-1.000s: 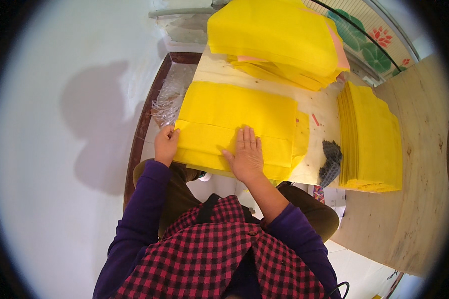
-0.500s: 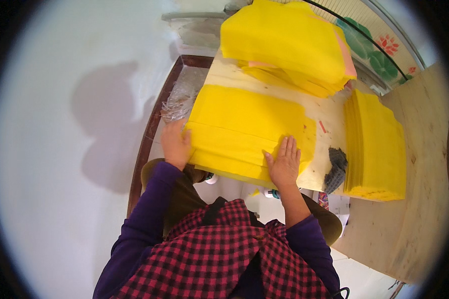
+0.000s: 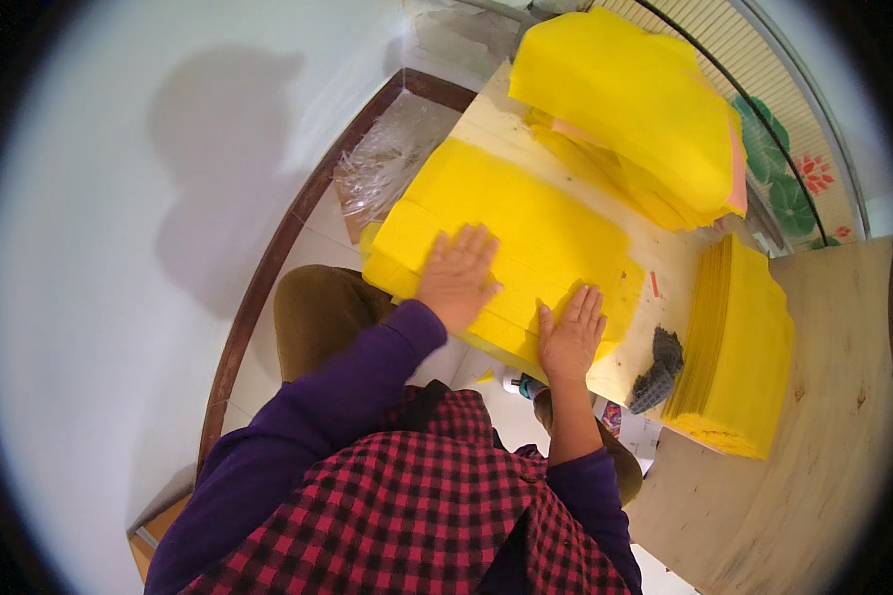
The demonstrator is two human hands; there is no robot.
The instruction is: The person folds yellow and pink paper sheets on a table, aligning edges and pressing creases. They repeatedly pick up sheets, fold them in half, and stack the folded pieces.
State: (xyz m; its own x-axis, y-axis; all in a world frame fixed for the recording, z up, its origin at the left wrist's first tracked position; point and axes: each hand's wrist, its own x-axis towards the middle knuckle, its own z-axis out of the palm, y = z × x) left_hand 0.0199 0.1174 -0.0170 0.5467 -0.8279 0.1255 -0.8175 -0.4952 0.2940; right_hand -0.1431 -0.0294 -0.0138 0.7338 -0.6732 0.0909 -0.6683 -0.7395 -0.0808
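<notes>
A yellow fabric-like sheet (image 3: 526, 223) lies on the wooden table in front of me, with its near edge folded over in a strip. My left hand (image 3: 458, 278) rests flat on that folded strip near its left part, fingers stretched out. Pressed on the strip's right end is my right hand (image 3: 572, 332), also flat with its fingers slightly spread. More yellow material shows under the sheet along the near edge and at the right corner. Neither hand grips anything.
A large draped pile of yellow sheets (image 3: 625, 89) lies at the table's far side. An upright-edged yellow stack (image 3: 739, 347) stands to the right, beside a dark grey cloth (image 3: 659, 372). A small red strip (image 3: 654, 285) lies nearby. Clear plastic (image 3: 387, 159) sits beyond the left edge.
My left hand has moved right from the sheet's left edge onto the folded strip. My right hand stays on the strip's right end. The whole view has turned somewhat.
</notes>
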